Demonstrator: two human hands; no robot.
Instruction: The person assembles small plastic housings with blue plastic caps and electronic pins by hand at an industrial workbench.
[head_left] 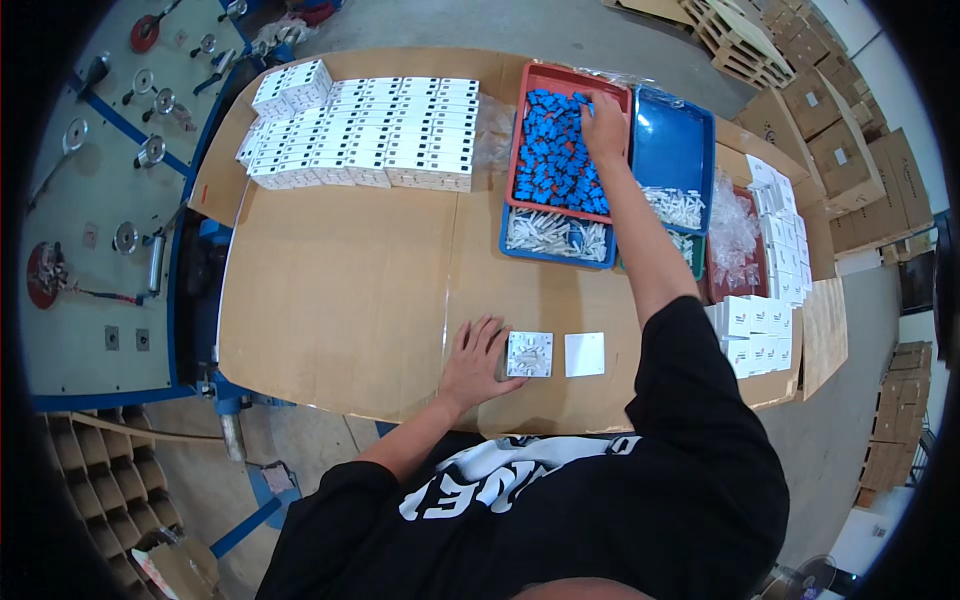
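Observation:
My left hand (477, 358) lies flat on the cardboard-covered table (340, 300), its fingertips touching the left edge of a square white switch plate (529, 354) turned back side up. A plain white square cover (584, 354) lies just right of that plate. My right hand (604, 127) reaches far forward into a red tray (524, 110) heaped with small blue parts (553, 155); its fingers are curled down among them, and whether they grip one is hidden.
A blue tray (675, 150) stands right of the red one, and another blue tray (556, 238) below holds white plastic pieces. Rows of white boxes (365, 135) fill the table's far left. More white boxes (760, 330) and clear bags (735, 230) sit at right. Cardboard cartons (840, 140) stand beyond.

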